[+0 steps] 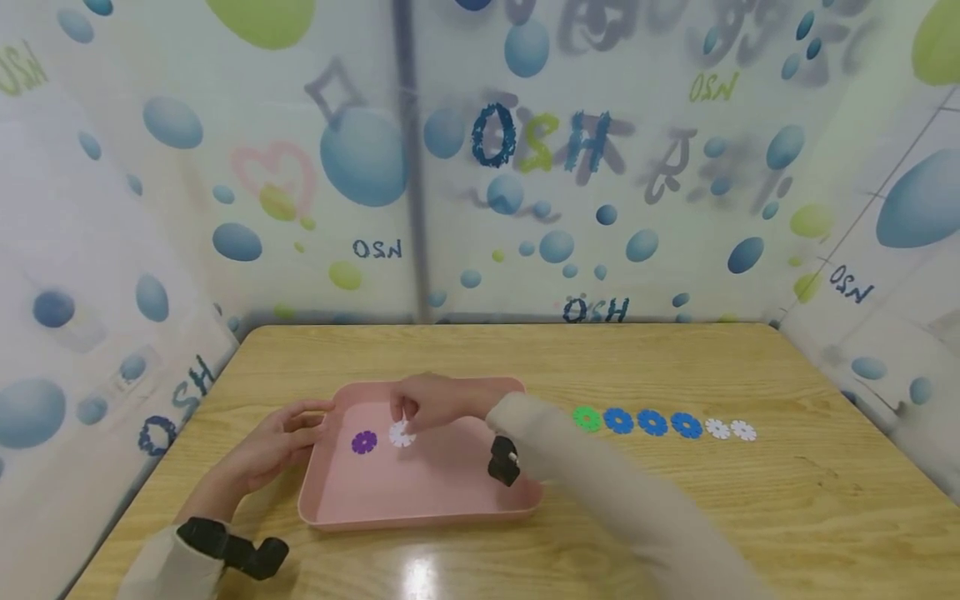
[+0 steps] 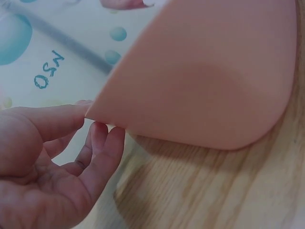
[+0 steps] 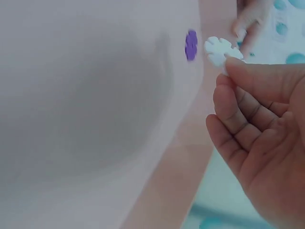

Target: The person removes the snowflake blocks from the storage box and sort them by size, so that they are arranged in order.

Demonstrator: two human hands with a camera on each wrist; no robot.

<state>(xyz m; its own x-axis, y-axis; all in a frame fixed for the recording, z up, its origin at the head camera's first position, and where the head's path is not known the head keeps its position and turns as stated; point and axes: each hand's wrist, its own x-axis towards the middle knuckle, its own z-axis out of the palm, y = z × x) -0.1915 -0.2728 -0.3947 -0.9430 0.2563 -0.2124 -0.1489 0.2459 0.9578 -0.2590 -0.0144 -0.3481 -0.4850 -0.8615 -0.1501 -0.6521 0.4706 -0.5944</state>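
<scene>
My right hand (image 1: 435, 398) is over the pink tray (image 1: 420, 493), pinching a white notched plastic disc (image 3: 218, 49) between thumb and fingertip. A purple disc of the same flower-like shape (image 1: 357, 445) lies on the tray floor, left of the white one in the head view. At the tray's left side, my left hand (image 1: 276, 443) holds the rim. Its thumb and fingertips meet the tray edge (image 2: 102, 107) in the left wrist view.
On the wooden table (image 1: 675, 517), right of the tray, a row of similar discs runs sideways: a green disc (image 1: 578, 419), three blue discs (image 1: 643, 424) and two white discs (image 1: 712, 430). A bubble-patterned curtain (image 1: 480, 275) stands behind the table.
</scene>
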